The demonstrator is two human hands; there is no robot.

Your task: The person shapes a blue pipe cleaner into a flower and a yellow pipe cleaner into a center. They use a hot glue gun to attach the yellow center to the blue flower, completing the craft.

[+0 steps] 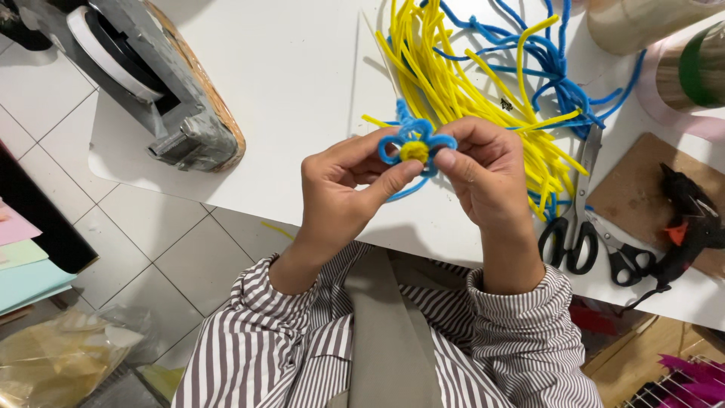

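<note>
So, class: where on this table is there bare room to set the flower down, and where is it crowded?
Bare table lies between the tape dispenser and the pipe cleaners, above the left hand. Right of the right hand it is crowded: scissors, glue gun, board.

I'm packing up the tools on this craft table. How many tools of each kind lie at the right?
Scissors: 2, the second a smaller pair
Glue gun: 1
Total: 3
</note>
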